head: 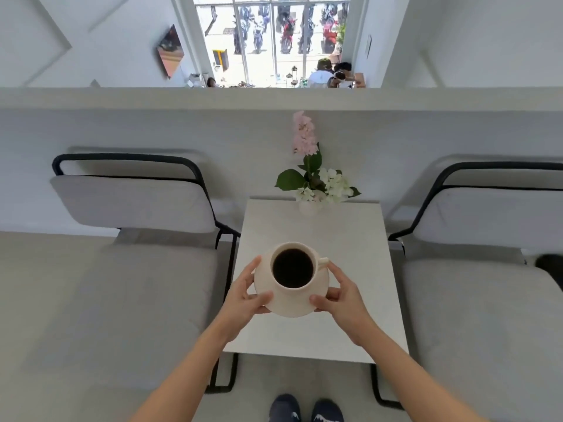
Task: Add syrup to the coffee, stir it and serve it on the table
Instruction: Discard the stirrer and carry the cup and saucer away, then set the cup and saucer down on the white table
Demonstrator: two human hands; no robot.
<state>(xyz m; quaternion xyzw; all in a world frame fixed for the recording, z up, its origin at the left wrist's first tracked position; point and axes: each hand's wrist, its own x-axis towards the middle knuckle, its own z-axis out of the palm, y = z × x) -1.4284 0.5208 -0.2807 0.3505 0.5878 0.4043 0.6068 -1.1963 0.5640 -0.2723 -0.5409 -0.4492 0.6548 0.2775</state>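
You hold the saucer (292,300) by its rim, your left hand (245,295) on one side and your right hand (341,295) on the other, fingers curled around the edge. The cup (294,268) of dark coffee (293,268) sits on it, over the white table (350,245). The cup is very full. If you tip the saucer or put it down hard, coffee could spill. Keep clear of the flower vase (309,206).

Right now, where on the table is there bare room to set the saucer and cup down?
The table is bare from its near edge up to the vase of flowers at the far edge. The open middle lies right under the saucer with the cup, held by the left hand and right hand. Only the far strip is crowded.
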